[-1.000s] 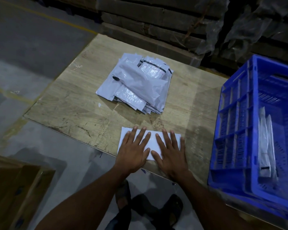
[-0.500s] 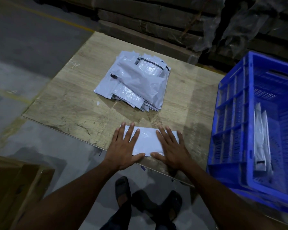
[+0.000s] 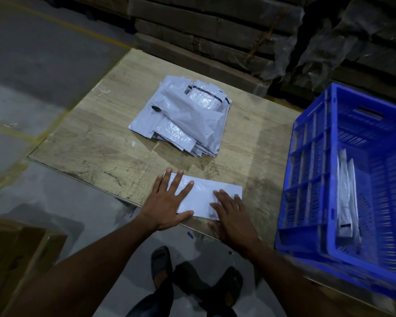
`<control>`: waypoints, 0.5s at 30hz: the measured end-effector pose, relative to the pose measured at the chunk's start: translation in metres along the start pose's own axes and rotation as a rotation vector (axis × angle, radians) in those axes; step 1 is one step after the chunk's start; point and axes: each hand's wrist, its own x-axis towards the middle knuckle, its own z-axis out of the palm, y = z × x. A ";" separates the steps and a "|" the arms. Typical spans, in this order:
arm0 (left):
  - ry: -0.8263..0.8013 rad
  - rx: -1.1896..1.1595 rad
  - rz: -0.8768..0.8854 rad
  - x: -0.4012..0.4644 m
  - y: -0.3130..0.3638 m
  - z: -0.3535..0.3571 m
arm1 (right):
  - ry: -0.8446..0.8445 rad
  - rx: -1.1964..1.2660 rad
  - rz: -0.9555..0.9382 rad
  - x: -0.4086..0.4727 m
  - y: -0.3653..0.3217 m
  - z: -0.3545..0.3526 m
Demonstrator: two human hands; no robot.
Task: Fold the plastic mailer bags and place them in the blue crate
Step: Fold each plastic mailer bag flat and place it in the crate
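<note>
From the head view, a folded white mailer lies flat at the near edge of the wooden board, long side running left to right. The left hand lies on its left end with fingers spread and straight, palm down, thumb stretched along the mailer's near edge. The right hand lies flat on the right part, fingers straight and close together, its heel over the board's near edge; it is blurred. Neither hand pinches or curls round the mailer; both press it from above. A second ago the two hands lay side by side in the mailer's middle, almost touching; half a second ago they had parted, and now they are further apart, with a bare strip of mailer between them, the left hand nearer the left end and the right hand nearer the right end. The mailer itself has kept its place on the board. Farther back on the board, well apart from the folded mailer, sits the pile of unfolded grey mailers, unchanged. The crate stands at the board's right side, as before, with a few folded mailers standing on edge inside against its near wall. Below the board's edge are the person's feet in sandals, and a cardboard box stands at lower left.
</note>
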 end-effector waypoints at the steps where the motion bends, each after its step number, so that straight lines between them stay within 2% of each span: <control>1: -0.010 0.003 0.015 0.001 -0.002 -0.001 | 0.020 -0.010 -0.016 0.000 -0.002 0.002; 6: 0.003 -0.012 0.056 -0.002 -0.003 -0.005 | 0.057 -0.052 -0.012 0.010 -0.009 0.000; 10: 0.018 0.010 0.088 -0.011 -0.002 -0.001 | 0.090 0.060 0.011 0.015 -0.013 -0.002; 15: 0.004 0.007 0.081 -0.013 0.000 -0.001 | -0.166 0.004 0.067 0.017 -0.012 0.004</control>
